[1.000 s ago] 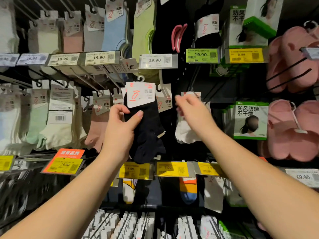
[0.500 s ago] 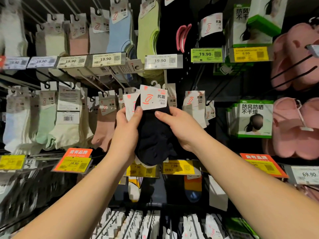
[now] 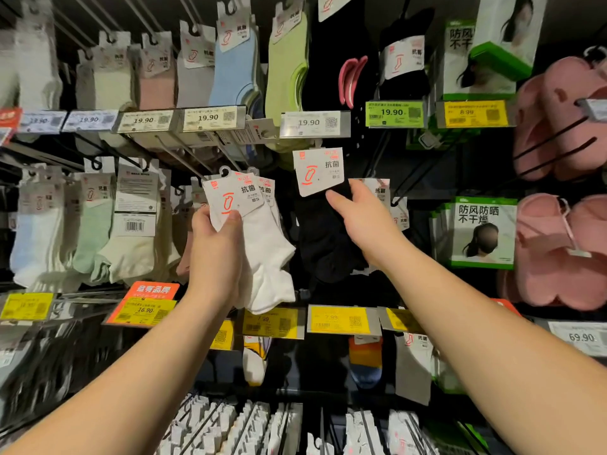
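Observation:
I stand before a store rack of hanging socks. My left hand [image 3: 216, 254] grips a pack of white ankle socks [image 3: 267, 257] by its white card label, thumb over the card. Right of it, my right hand [image 3: 368, 221] holds a pack of black ankle socks [image 3: 323, 244] just below its white card label [image 3: 318, 170], which sits up near a peg under a 19.90 price tag. Both packs are in front of the middle row of pegs.
Pastel sock packs hang at left [image 3: 98, 231] and above [image 3: 285, 70]. Pink slippers [image 3: 558, 251] and green-edged mask boxes [image 3: 481, 231] fill the right side. Yellow price tags [image 3: 341, 320] line the rail below, with more socks and white packs underneath. Metal pegs jut out toward me.
Earlier my left hand held the black pack; my right hand took it and moved it right and up. My left hand now grips a white sock pack instead.

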`<state>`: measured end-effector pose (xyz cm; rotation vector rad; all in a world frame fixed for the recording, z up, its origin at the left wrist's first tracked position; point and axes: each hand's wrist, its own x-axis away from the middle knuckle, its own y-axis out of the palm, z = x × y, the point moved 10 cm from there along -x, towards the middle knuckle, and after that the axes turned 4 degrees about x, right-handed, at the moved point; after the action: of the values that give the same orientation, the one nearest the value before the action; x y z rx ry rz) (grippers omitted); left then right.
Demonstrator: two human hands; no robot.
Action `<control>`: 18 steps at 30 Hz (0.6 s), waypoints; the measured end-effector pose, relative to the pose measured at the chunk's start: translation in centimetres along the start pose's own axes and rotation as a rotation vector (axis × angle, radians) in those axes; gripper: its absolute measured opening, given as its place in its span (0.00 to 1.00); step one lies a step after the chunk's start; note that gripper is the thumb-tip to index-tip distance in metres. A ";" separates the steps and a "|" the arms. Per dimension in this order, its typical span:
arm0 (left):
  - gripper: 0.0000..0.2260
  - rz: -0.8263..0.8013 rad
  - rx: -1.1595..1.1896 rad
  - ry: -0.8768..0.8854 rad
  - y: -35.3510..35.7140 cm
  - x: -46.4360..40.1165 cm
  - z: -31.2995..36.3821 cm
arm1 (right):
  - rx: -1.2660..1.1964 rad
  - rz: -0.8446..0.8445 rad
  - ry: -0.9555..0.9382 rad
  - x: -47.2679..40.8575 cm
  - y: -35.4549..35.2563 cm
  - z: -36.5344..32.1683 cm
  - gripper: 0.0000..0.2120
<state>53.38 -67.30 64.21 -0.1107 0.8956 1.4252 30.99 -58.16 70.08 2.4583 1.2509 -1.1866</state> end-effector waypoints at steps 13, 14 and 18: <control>0.13 -0.049 -0.011 0.026 -0.3 0.0 0.9 | -0.074 0.056 0.085 -1.2 0.0 0.5 0.11; 0.15 -0.061 -0.029 0.033 -0.2 0.2 1.2 | -0.075 0.060 0.092 -1.2 0.1 0.6 0.11; 0.22 -0.081 -0.038 0.063 0.1 0.8 2.0 | -0.092 0.079 0.091 -1.2 0.5 0.1 0.13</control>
<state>54.19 -65.52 65.16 -0.2193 0.9062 1.3693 30.85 -59.27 70.71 2.4945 1.1900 -0.9861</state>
